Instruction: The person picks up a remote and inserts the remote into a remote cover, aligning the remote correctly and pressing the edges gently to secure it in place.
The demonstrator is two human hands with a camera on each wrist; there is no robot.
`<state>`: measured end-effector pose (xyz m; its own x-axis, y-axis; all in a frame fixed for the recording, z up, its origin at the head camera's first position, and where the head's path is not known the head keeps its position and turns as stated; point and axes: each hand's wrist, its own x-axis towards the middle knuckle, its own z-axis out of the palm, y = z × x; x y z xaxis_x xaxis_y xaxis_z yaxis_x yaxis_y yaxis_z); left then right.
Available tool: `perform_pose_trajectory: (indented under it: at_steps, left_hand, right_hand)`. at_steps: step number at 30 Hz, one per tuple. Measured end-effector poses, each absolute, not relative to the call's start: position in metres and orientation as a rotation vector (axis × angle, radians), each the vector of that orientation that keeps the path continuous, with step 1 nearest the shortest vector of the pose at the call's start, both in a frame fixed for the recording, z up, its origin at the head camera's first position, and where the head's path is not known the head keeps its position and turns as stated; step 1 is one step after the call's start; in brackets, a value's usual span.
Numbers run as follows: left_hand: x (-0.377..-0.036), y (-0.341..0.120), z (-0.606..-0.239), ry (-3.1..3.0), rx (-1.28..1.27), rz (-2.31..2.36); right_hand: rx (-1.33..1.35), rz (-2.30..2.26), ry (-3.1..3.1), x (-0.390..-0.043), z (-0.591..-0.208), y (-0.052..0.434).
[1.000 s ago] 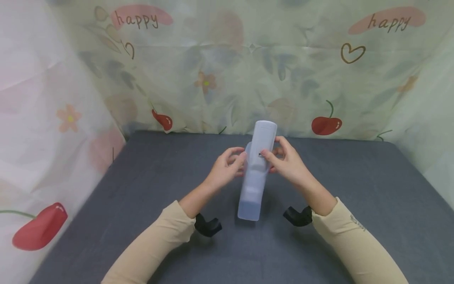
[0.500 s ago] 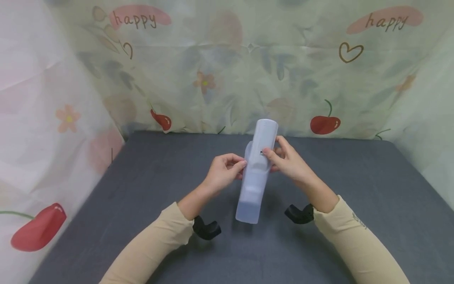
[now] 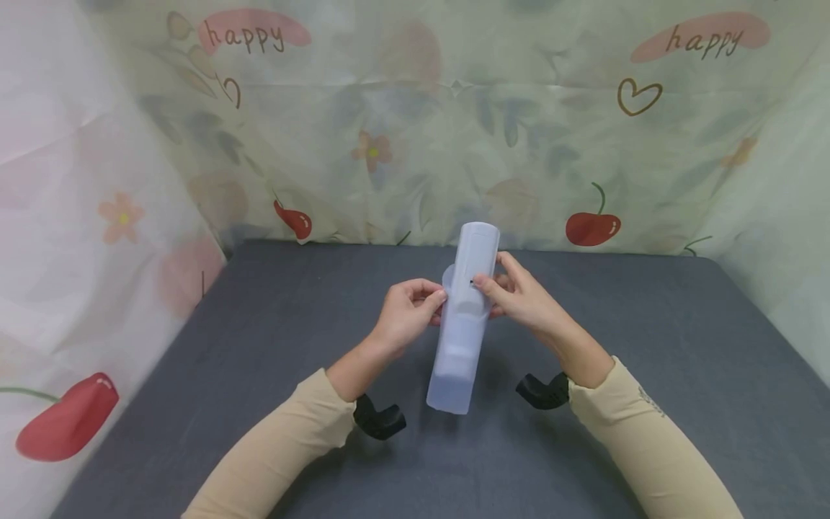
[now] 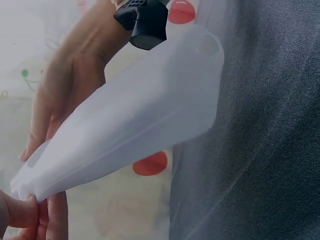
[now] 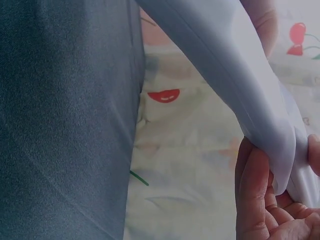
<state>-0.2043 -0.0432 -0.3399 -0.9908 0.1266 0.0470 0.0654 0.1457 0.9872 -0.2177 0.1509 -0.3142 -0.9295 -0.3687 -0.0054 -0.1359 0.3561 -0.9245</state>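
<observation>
A long plastic device [image 3: 468, 306] hangs tilted over the table, its upper part solid white and its lower part translucent. The upper part bears a small dark mark, and a translucent lip shows along its left side. My left hand [image 3: 405, 313] pinches that lip between thumb and fingers. My right hand [image 3: 528, 295] grips the white part, its thumb beside the dark mark and its fingers behind. The left wrist view shows the device's smooth frosted body [image 4: 145, 110]. In the right wrist view, the curved lip [image 5: 285, 160] lies against the fingers [image 5: 252, 195].
A dark grey table [image 3: 292, 324] lies beneath both hands. Printed cloth [image 3: 454, 130] hangs at the back and sides. Black wrist mounts [image 3: 379, 418] stick out below both beige sleeves [image 3: 292, 425].
My left fingers, looser a second ago, have come together on the lip and lie slightly lower. Over the last half second the device and right hand have shifted slightly left and down.
</observation>
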Motion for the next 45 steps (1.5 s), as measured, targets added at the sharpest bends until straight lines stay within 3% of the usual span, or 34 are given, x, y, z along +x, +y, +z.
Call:
perform_pose_trajectory:
  at_steps: [19, 28, 37, 45]
  left_hand:
    - [-0.206, -0.047, -0.323, 2.230, 0.180, 1.924]
    - [-0.208, -0.047, -0.324, 2.380, 0.363, 1.795]
    - [-0.212, -0.051, -0.330, 2.416, 0.363, 1.958]
    - [-0.211, -0.049, -0.331, 2.507, 0.528, 1.865]
  right_hand:
    - [-0.451, -1.695, 2.424, -0.216, -0.320, 0.146]
    - [-0.517, -1.680, 2.444, -0.215, -0.327, 0.143]
    - [-0.410, -1.687, 2.429, -0.210, -0.326, 0.147]
    - [-0.394, -1.789, 2.559, -0.205, -0.329, 0.140]
